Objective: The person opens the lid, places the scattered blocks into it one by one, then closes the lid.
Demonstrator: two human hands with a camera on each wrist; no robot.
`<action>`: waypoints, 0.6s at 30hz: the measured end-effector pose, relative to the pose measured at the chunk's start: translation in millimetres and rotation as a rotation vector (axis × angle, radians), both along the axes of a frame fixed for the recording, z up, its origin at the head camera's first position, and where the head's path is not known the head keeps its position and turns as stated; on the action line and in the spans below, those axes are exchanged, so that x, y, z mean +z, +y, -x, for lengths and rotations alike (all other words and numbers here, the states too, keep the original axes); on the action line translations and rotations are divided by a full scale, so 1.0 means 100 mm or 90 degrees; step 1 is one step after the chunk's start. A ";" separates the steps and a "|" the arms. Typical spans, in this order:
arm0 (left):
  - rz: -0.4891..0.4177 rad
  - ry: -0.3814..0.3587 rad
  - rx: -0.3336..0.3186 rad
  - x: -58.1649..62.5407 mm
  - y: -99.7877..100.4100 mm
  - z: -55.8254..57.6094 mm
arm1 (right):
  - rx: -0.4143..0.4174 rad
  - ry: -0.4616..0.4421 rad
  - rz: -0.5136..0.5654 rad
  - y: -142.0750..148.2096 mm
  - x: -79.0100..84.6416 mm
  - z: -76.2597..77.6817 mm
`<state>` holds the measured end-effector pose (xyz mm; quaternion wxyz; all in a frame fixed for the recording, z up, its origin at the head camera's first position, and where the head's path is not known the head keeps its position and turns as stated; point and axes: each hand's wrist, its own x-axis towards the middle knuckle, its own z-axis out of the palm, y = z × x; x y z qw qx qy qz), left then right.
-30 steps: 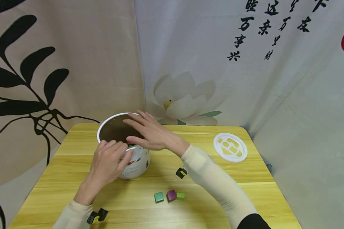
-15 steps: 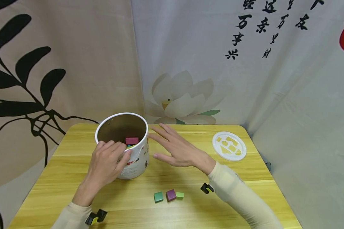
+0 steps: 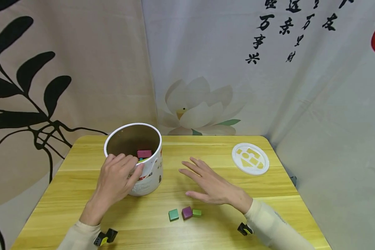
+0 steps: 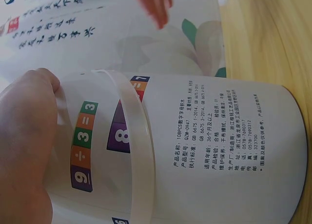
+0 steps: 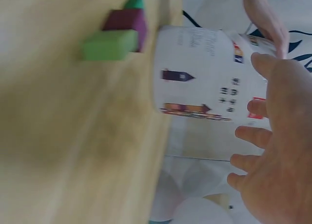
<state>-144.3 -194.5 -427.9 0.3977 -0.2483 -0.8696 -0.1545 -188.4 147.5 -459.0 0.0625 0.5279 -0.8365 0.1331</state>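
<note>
My left hand point(image 3: 118, 178) grips the near rim of a white bucket point(image 3: 151, 177), its fingers curled over the edge and its thumb along the outside. Inside the bucket a red block point(image 3: 144, 153) and bits of other coloured blocks show; the rest is hidden by the wall. In the left wrist view the bucket's printed side point(image 4: 219, 136) and its white handle band point(image 4: 139, 151) appear. Above the table, right of the bucket, my right hand point(image 3: 214, 185) hovers with spread fingers, holding nothing. Just below it lie a teal block point(image 3: 173, 215), a purple block point(image 3: 186, 213) and a light green block point(image 3: 197, 213).
A white round lid point(image 3: 250, 159) with shaped cutouts lies at the back right of the wooden table point(image 3: 137, 229). Behind the table's far edge hangs a printed cloth point(image 3: 206, 69).
My right hand has drawn back from over the bucket, to the right and nearer, above the table by the three blocks. The left hand keeps its grip on the rim.
</note>
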 end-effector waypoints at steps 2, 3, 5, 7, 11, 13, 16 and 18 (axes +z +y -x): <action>0.001 -0.002 0.001 0.00 0.00 0.00 | -0.004 -0.020 -0.008 0.05 -0.09 -0.05; 0.001 -0.003 0.002 0.00 0.00 0.00 | -0.006 -0.030 -0.013 0.08 -0.14 -0.07; 0.002 -0.004 0.002 0.00 0.00 0.00 | -0.006 -0.044 -0.019 0.13 -0.23 -0.12; 0.003 -0.005 0.002 0.00 0.00 0.00 | -0.004 -0.055 -0.025 0.16 -0.32 -0.16; 0.002 -0.006 0.002 -0.01 0.00 0.00 | 0.002 -0.067 -0.039 0.22 -0.47 -0.23; 0.002 -0.005 0.003 -0.01 0.00 0.00 | 0.005 -0.071 -0.049 0.23 -0.54 -0.25; 0.003 -0.004 0.003 -0.01 0.00 0.00 | 0.018 -0.065 -0.056 0.24 -0.63 -0.27; 0.003 -0.003 0.003 -0.01 0.00 0.00 | 0.030 -0.053 -0.057 0.24 -0.69 -0.28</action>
